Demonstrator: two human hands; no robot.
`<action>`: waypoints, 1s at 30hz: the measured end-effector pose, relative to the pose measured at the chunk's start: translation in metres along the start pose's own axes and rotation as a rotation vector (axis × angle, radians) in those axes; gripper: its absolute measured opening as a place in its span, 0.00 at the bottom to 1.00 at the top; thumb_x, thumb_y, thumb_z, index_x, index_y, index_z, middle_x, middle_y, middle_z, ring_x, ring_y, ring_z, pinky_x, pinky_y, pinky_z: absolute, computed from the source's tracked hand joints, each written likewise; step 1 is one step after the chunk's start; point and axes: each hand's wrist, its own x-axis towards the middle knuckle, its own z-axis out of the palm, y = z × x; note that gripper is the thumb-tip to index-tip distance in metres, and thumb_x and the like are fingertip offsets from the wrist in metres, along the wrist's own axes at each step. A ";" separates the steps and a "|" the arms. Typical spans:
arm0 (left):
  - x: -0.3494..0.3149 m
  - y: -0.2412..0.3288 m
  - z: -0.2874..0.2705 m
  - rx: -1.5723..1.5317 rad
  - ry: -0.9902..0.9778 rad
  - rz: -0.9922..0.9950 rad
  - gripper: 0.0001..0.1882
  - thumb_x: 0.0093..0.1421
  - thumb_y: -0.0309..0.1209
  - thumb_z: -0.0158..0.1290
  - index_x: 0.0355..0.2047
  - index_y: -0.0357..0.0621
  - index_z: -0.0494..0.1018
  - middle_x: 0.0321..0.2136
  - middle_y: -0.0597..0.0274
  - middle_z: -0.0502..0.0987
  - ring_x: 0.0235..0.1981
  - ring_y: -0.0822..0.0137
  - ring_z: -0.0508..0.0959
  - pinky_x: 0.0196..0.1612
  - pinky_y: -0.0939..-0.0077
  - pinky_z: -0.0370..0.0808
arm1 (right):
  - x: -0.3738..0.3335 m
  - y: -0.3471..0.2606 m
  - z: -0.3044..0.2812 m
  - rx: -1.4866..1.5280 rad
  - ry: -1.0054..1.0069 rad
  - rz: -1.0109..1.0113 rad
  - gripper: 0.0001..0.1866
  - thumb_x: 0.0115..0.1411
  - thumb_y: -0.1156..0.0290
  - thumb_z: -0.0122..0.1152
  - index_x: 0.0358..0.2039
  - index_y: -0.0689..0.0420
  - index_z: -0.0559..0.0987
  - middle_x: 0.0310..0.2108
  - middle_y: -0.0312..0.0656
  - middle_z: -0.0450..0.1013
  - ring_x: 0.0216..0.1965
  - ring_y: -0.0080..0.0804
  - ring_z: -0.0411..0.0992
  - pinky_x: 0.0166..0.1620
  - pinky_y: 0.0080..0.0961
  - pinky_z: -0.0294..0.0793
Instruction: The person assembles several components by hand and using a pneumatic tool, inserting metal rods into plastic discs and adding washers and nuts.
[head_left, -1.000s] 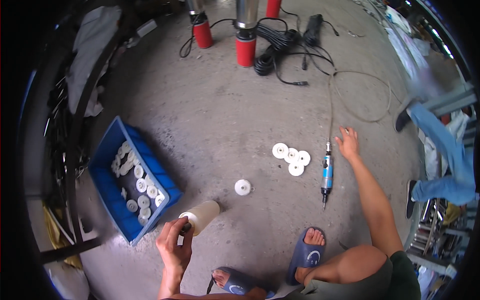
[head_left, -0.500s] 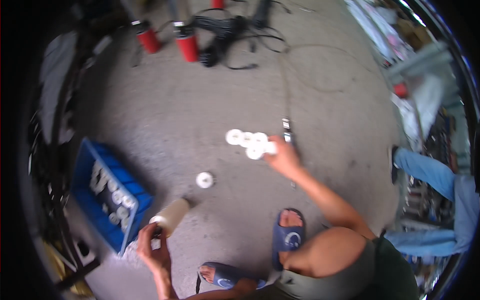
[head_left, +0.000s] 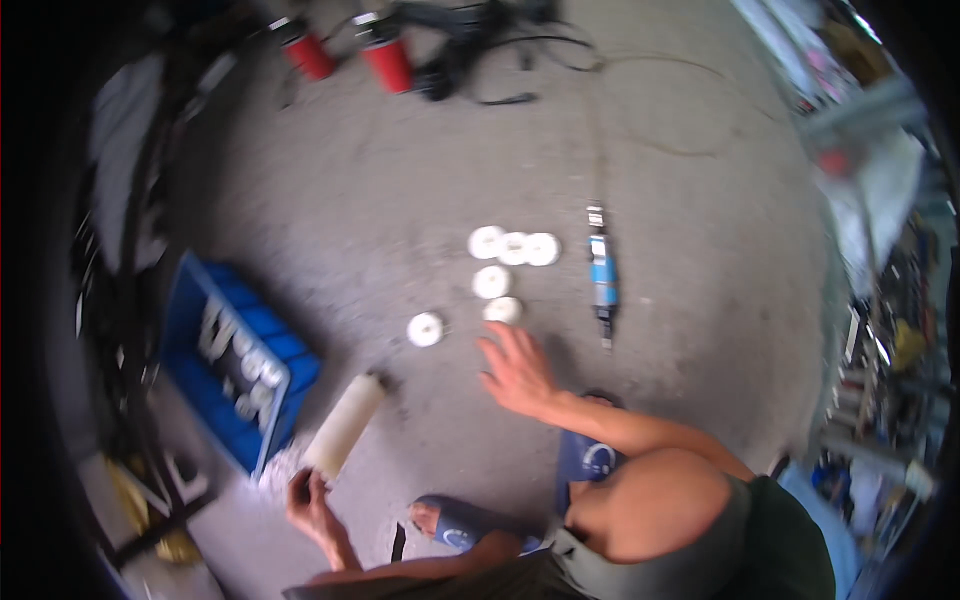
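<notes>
My left hand (head_left: 318,515) is closed at the near end of a cream-coloured cylinder (head_left: 345,428), which slants away on the floor beside the blue crate. My right hand (head_left: 520,370) is open, fingers spread and holding nothing, over the floor at my feet. Just beyond its fingertips sits a white disc (head_left: 503,310) with a hole in its middle. Another white disc (head_left: 491,282) lies behind that one, and a row of three discs (head_left: 515,248) is farther off. One separate disc (head_left: 425,329) is to the left. Motion blurs the picture somewhat.
A blue crate (head_left: 285,340) on the left holds several white parts. To the right lies a slim blue-and-black tool (head_left: 604,275) with a thin hose running away from it. Red-capped legs (head_left: 388,65) and black cables (head_left: 470,60) are at the far side. Shelving lines the right.
My right hand has let go of the white discs and drawn back toward me. Two discs now stand apart from the row of three. My left hand remains at the cylinder.
</notes>
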 end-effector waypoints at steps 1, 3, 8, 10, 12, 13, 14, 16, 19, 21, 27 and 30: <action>0.000 -0.017 0.002 -0.041 -0.001 -0.081 0.12 0.63 0.23 0.63 0.45 0.30 0.80 0.35 0.58 0.82 0.33 0.70 0.79 0.36 0.77 0.76 | -0.005 -0.001 0.001 0.047 0.002 -0.011 0.29 0.56 0.67 0.72 0.57 0.60 0.75 0.63 0.52 0.63 0.60 0.55 0.66 0.60 0.49 0.70; 0.005 -0.064 -0.003 -0.262 0.002 -0.259 0.13 0.62 0.23 0.62 0.45 0.28 0.80 0.35 0.57 0.81 0.32 0.70 0.78 0.35 0.77 0.76 | -0.014 -0.004 0.014 0.122 -0.075 -0.023 0.28 0.57 0.66 0.71 0.56 0.60 0.75 0.62 0.53 0.64 0.59 0.56 0.67 0.59 0.50 0.70; 0.003 -0.151 -0.023 -0.690 0.016 -0.467 0.12 0.62 0.18 0.59 0.47 0.29 0.79 0.36 0.56 0.83 0.30 0.68 0.79 0.35 0.77 0.77 | -0.029 -0.035 0.038 0.175 -0.272 -0.171 0.26 0.59 0.65 0.70 0.55 0.59 0.75 0.60 0.54 0.66 0.58 0.57 0.67 0.59 0.49 0.71; 0.002 -0.163 -0.008 -0.758 0.035 -0.526 0.11 0.62 0.17 0.61 0.45 0.30 0.80 0.34 0.56 0.83 0.26 0.69 0.80 0.31 0.77 0.79 | -0.021 -0.034 0.029 0.163 -0.270 -0.229 0.25 0.59 0.65 0.69 0.54 0.59 0.75 0.58 0.54 0.67 0.58 0.57 0.68 0.59 0.49 0.71; -0.004 -0.164 0.003 -0.803 -0.018 -0.504 0.11 0.61 0.18 0.61 0.45 0.30 0.80 0.34 0.56 0.83 0.27 0.69 0.80 0.32 0.77 0.80 | -0.022 -0.030 0.021 0.155 -0.290 -0.243 0.24 0.59 0.65 0.70 0.53 0.60 0.76 0.57 0.54 0.67 0.57 0.57 0.68 0.59 0.48 0.71; -0.008 -0.164 0.002 -0.781 -0.003 -0.513 0.11 0.61 0.18 0.62 0.45 0.30 0.80 0.34 0.57 0.83 0.27 0.69 0.80 0.32 0.78 0.80 | -0.024 -0.030 0.020 0.157 -0.302 -0.233 0.23 0.59 0.66 0.70 0.53 0.60 0.76 0.56 0.54 0.68 0.57 0.57 0.68 0.58 0.47 0.72; -0.010 -0.163 -0.002 -0.752 0.013 -0.519 0.11 0.61 0.19 0.62 0.45 0.31 0.80 0.34 0.57 0.83 0.28 0.69 0.81 0.32 0.78 0.80 | -0.024 -0.031 0.021 0.166 -0.310 -0.223 0.23 0.59 0.67 0.70 0.52 0.60 0.76 0.56 0.53 0.68 0.56 0.57 0.69 0.58 0.47 0.72; -0.010 -0.157 0.005 -0.707 0.020 -0.520 0.11 0.61 0.19 0.62 0.45 0.31 0.80 0.35 0.57 0.84 0.29 0.70 0.81 0.32 0.78 0.79 | -0.020 -0.026 0.021 0.171 -0.320 -0.202 0.22 0.58 0.68 0.70 0.51 0.60 0.76 0.54 0.52 0.69 0.55 0.56 0.70 0.58 0.46 0.72; -0.013 -0.142 0.009 -0.610 0.009 -0.496 0.13 0.61 0.22 0.64 0.46 0.33 0.81 0.36 0.58 0.84 0.32 0.70 0.82 0.33 0.78 0.78 | -0.014 -0.021 0.016 0.180 -0.322 -0.178 0.21 0.58 0.69 0.70 0.50 0.60 0.77 0.52 0.50 0.71 0.54 0.54 0.72 0.57 0.44 0.73; -0.012 -0.130 0.008 -0.590 0.000 -0.457 0.13 0.61 0.23 0.64 0.47 0.34 0.80 0.37 0.59 0.84 0.33 0.70 0.83 0.32 0.78 0.78 | -0.009 -0.020 0.015 0.188 -0.337 -0.174 0.21 0.58 0.69 0.70 0.50 0.60 0.77 0.52 0.50 0.71 0.53 0.54 0.72 0.56 0.44 0.73; -0.021 -0.138 -0.006 -0.397 0.062 -0.428 0.18 0.61 0.32 0.67 0.48 0.34 0.80 0.38 0.58 0.85 0.33 0.69 0.83 0.36 0.74 0.80 | 0.008 -0.034 0.011 0.110 -0.517 -0.323 0.22 0.57 0.68 0.71 0.51 0.60 0.77 0.51 0.51 0.72 0.52 0.55 0.73 0.55 0.44 0.75; -0.029 -0.138 -0.009 -0.069 0.214 -0.278 0.21 0.57 0.37 0.69 0.46 0.36 0.81 0.35 0.53 0.83 0.34 0.63 0.82 0.39 0.68 0.81 | 0.034 -0.037 -0.004 -0.022 -0.667 -0.455 0.24 0.57 0.67 0.72 0.52 0.60 0.76 0.52 0.50 0.72 0.52 0.55 0.74 0.54 0.44 0.76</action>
